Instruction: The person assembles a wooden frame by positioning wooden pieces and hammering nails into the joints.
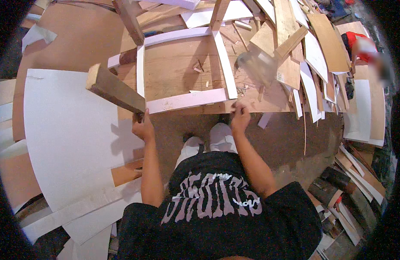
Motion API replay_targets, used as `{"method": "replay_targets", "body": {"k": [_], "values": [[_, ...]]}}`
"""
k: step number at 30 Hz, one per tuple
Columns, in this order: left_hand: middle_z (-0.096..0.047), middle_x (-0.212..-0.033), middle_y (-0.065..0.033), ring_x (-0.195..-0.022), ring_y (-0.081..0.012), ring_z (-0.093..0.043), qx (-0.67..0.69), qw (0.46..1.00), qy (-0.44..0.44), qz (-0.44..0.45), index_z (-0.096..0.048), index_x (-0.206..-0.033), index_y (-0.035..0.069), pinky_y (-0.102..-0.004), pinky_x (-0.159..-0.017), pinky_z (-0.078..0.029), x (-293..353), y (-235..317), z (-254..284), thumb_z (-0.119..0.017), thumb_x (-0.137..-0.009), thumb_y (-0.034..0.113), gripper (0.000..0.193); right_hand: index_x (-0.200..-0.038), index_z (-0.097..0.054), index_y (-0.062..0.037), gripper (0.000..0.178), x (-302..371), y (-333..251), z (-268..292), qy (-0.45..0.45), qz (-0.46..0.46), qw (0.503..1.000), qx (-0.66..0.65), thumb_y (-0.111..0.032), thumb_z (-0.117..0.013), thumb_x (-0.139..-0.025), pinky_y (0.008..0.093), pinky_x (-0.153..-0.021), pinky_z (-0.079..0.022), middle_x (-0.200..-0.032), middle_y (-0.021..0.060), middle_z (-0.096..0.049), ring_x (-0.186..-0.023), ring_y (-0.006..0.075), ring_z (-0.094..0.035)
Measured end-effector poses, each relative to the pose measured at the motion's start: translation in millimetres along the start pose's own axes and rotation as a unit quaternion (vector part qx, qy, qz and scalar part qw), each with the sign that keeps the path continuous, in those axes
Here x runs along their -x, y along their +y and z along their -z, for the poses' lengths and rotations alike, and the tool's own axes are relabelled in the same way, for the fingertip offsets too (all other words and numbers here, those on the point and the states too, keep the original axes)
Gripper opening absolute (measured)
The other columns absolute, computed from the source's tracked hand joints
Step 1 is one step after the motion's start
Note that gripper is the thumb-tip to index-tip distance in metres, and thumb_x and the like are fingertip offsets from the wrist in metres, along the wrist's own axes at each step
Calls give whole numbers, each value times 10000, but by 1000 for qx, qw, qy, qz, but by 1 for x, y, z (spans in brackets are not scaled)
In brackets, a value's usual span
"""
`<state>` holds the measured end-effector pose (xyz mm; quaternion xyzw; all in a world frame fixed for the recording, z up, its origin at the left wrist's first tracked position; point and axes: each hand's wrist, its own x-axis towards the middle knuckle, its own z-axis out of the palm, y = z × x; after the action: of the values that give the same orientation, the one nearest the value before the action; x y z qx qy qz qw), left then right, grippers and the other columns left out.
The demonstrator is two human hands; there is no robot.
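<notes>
A wooden frame (186, 100) of white-faced rails lies on the plywood worktop (178, 60), its brown legs sticking up. My left hand (143, 126) is closed on the near left corner, beside the foot of a thick wooden leg (115, 89). At the near right corner, just off the rail's end, my right hand (240, 117) has its fingers curled together. Whatever those fingers hold, if anything, is too small to make out. Small wood chips and sticks lie on the worktop inside the frame and to its right.
Beyond the frame and to its right are heaped boards and offcuts (291, 47). A large white panel (70, 143) fills the left side. A smeared greyish object (256, 67) sits right of the frame. Another person in red (360, 45) is at the far right. Scraps (351, 216) lie lower right.
</notes>
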<state>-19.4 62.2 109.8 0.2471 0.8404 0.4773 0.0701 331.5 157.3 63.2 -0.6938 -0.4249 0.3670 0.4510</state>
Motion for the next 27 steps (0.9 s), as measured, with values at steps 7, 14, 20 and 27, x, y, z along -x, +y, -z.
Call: {"method": "replay_targets", "body": {"k": [7, 14, 20, 27], "values": [[-779, -954, -129, -862, -269, -738, -88, 996, -20, -22, -748, -1090, -4, -380, -782, -541, -7, 25, 18, -831, -835, 288, 396, -915, -724, -68, 201, 43, -31, -35, -258, 358, 879, 180, -269, -721, -922, 417, -859, -546, -924, 116, -676, -899, 288, -664], [-781, -926, -99, -814, -260, -739, -52, 998, -37, -22, -758, -1075, 38, -388, -752, -543, -6, 6, 5, -842, -823, 296, 371, -973, -724, -103, 243, 27, 7, -81, -357, 214, 774, 478, -340, -688, -927, 508, -1016, -460, -1085, 156, -669, -1011, 359, -673], [-781, -929, -119, -804, -281, -743, -46, 996, 1, -79, -760, -1097, 39, -394, -751, -546, -6, -4, 8, -861, -798, 292, 405, -1105, -656, -27, 314, 41, 14, -14, -242, 513, 727, 386, -295, -665, -940, 498, -1107, -415, -1329, 241, -585, -1362, 416, -491], [-781, -976, -140, -831, -270, -747, -30, 999, -21, -26, -756, -1124, 43, -389, -766, -553, -11, -11, 1, -873, -785, 297, 439, -1058, -630, -19, 266, 33, 14, -24, -197, 365, 857, 306, -206, -717, -891, 546, -1099, -408, -1347, 262, -564, -1415, 459, -412]]}}
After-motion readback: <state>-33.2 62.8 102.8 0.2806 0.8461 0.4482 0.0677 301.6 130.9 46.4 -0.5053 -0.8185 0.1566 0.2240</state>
